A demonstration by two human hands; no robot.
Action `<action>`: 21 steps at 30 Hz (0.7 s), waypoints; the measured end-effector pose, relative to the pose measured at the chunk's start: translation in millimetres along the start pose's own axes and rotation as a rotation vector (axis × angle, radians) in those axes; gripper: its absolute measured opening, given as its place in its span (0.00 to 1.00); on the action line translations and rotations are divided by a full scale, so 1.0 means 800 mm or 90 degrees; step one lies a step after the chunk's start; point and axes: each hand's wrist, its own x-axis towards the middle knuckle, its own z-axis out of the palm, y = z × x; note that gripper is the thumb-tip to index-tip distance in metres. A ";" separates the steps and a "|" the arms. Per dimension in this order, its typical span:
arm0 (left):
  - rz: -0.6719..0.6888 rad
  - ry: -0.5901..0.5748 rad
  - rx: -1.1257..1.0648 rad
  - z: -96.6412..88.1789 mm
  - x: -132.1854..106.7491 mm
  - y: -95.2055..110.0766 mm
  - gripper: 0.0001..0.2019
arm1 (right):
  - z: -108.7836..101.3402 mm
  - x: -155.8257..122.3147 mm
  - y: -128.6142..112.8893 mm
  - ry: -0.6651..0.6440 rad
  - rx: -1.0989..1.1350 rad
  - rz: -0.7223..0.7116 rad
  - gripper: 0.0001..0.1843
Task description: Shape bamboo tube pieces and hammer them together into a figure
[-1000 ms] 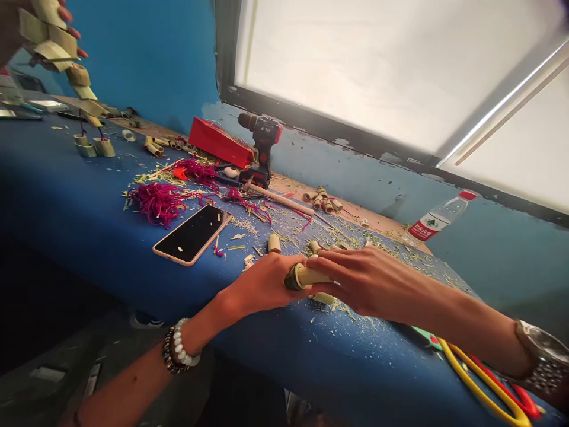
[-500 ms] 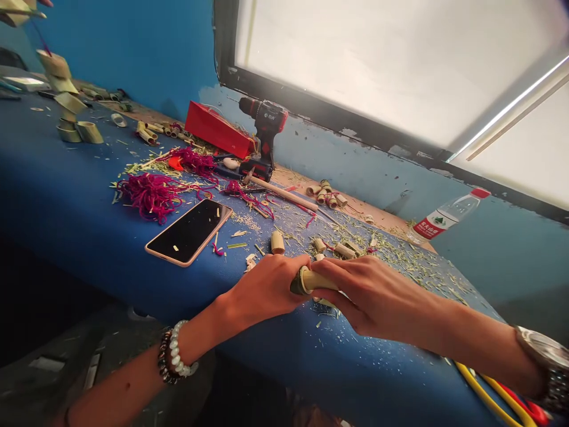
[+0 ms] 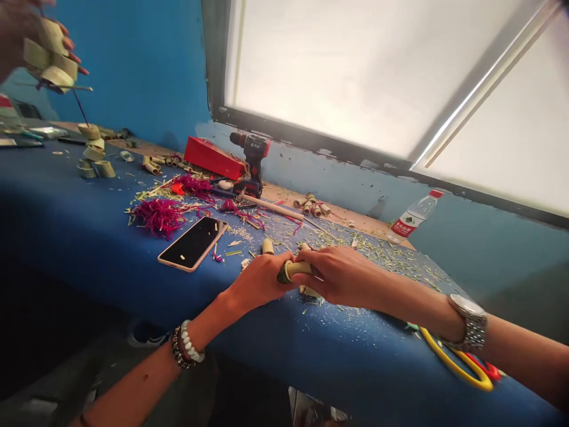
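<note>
My left hand [image 3: 258,277] is closed around a short green bamboo tube [image 3: 282,273], its open end facing right. My right hand [image 3: 344,276] grips a pale, narrower bamboo piece [image 3: 300,268], whose end meets the mouth of the tube; how far it reaches inside is hidden. Both hands are close together above the front part of the blue table [image 3: 249,326]. Just behind my left fingers stands a small bamboo piece [image 3: 267,246]. More cut bamboo lies partly hidden under my right hand.
A phone [image 3: 193,244], magenta cord [image 3: 159,217], cordless drill [image 3: 254,160], red box [image 3: 216,157], hammer [image 3: 273,206] and water bottle [image 3: 415,218] lie or stand around. Yellow-handled tool [image 3: 457,362] sits under my right forearm. At upper left, another person's hand [image 3: 69,44] holds strung bamboo pieces [image 3: 51,59].
The view has shifted, with the table scene lower in the frame. Both my hands keep their hold on the bamboo pieces. The other person's hand and strung bamboo show more fully at upper left.
</note>
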 end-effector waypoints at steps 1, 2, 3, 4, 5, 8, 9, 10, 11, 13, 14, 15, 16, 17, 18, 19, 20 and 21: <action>-0.014 0.002 -0.015 -0.001 0.001 0.001 0.10 | -0.006 0.000 0.002 0.002 -0.010 0.011 0.18; -0.028 0.004 -0.031 -0.002 0.002 0.001 0.11 | -0.013 0.001 0.006 0.007 -0.013 0.019 0.22; -0.043 0.008 -0.048 -0.003 0.003 0.001 0.13 | -0.021 0.000 0.010 0.019 -0.009 0.025 0.24; -0.059 0.015 -0.071 -0.004 0.004 0.001 0.16 | -0.029 -0.001 0.015 0.042 0.000 0.031 0.26; -0.073 0.018 -0.103 -0.005 0.005 0.000 0.17 | -0.035 -0.003 0.021 0.074 0.009 0.040 0.26; -0.094 0.002 -0.265 -0.008 0.008 -0.003 0.21 | -0.045 -0.013 0.036 0.168 0.028 0.079 0.20; -0.101 -0.003 -0.325 -0.009 0.009 -0.004 0.22 | -0.044 -0.018 0.040 0.183 0.031 0.089 0.18; -0.111 -0.001 -0.379 -0.010 0.010 -0.005 0.23 | -0.040 -0.022 0.042 0.191 0.034 0.096 0.17; -0.125 0.006 -0.421 -0.011 0.010 -0.005 0.24 | -0.035 -0.027 0.044 0.193 0.038 0.100 0.16; -0.153 0.032 -0.479 -0.013 0.011 -0.006 0.24 | -0.022 -0.032 0.044 0.194 0.050 0.099 0.15; -0.161 0.045 -0.502 -0.014 0.011 -0.007 0.24 | -0.016 -0.033 0.042 0.196 0.060 0.098 0.14; -0.165 0.053 -0.523 -0.014 0.011 -0.007 0.23 | -0.010 -0.033 0.041 0.199 0.069 0.096 0.14; -0.167 0.058 -0.542 -0.014 0.011 -0.008 0.23 | -0.006 -0.030 0.039 0.205 0.083 0.093 0.15; -0.168 0.060 -0.557 -0.014 0.011 -0.009 0.22 | -0.003 -0.026 0.038 0.215 0.105 0.088 0.15; -0.170 0.057 -0.566 -0.014 0.011 -0.009 0.21 | -0.001 -0.020 0.036 0.228 0.136 0.080 0.16; -0.174 0.053 -0.571 -0.014 0.010 -0.010 0.21 | 0.000 -0.013 0.034 0.240 0.177 0.064 0.18; -0.178 0.051 -0.570 -0.014 0.010 -0.010 0.21 | 0.001 -0.004 0.032 0.247 0.221 0.042 0.20; -0.182 0.051 -0.565 -0.014 0.010 -0.010 0.21 | 0.001 0.005 0.030 0.248 0.264 0.016 0.22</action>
